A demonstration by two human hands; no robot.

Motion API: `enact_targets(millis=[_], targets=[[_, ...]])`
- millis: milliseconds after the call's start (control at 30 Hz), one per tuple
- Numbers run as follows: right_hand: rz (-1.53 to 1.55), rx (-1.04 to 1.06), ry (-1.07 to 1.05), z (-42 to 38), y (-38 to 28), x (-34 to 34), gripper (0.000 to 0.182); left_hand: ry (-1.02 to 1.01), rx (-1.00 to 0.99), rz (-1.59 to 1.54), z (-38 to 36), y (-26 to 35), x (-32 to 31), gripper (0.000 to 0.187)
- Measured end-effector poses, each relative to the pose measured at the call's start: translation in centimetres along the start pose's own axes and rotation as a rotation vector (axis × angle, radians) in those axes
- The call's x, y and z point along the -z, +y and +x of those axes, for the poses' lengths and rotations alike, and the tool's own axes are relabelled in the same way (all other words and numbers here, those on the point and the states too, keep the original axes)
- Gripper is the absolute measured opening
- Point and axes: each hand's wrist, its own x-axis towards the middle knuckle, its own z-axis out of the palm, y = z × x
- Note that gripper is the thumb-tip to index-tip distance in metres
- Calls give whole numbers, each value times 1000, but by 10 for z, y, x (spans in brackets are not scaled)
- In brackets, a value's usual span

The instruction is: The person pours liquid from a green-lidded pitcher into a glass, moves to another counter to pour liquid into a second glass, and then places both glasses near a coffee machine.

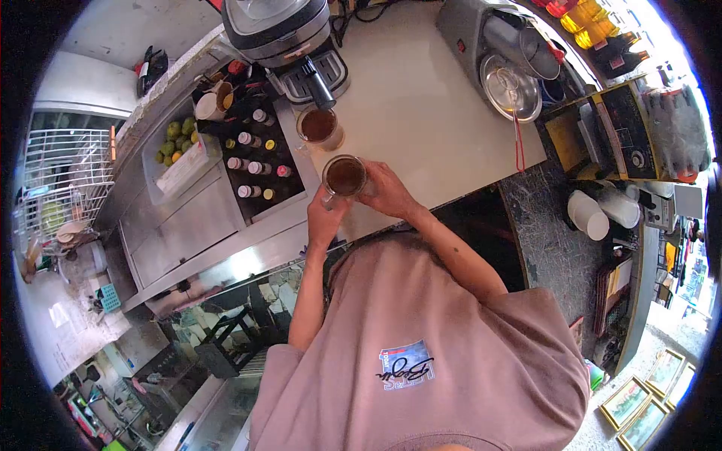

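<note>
Between my two hands is a glass cup of brown drink [346, 177], seen from above. My left hand [328, 219] holds it from the lower left, by the side where its handle shows. My right hand [389, 192] has its fingers closed against the cup's right side. Just beyond it, a second glass cup with brown drink [319, 128] stands on the pale counter [421, 98], near the front of the coffee machine [284, 37].
Left of the cups are a black rack of small bottles [252, 161] and a plastic bin [174, 180] with green fruit. A metal strainer with a red handle [511, 89] lies at the right. White cups [588, 216] are stacked farther right.
</note>
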Motion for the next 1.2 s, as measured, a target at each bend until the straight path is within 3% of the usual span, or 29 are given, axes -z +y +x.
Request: enact_targets(millis=[267, 333, 433, 533, 833, 1200], targets=[[173, -83, -25, -5, -11, 12, 87, -72, -19, -193, -9, -19, 0, 64], [501, -187, -101, -5, -14, 19, 76, -52, -140, -451, -10, -19, 0, 70], [772, -205, -50, 1, -17, 17, 61, -23, -137, -478, -10, -14, 1, 76], [863, -215, -8, 11, -29, 17, 60, -4, -165, -474, -3, -14, -2, 79], [835, -240, -21, 17, -41, 16, 61, 92, 17, -683, 8, -18, -18, 84], [831, -220, -41, 25, -40, 21, 64, 93, -14, -714, 22, -17, -19, 85]])
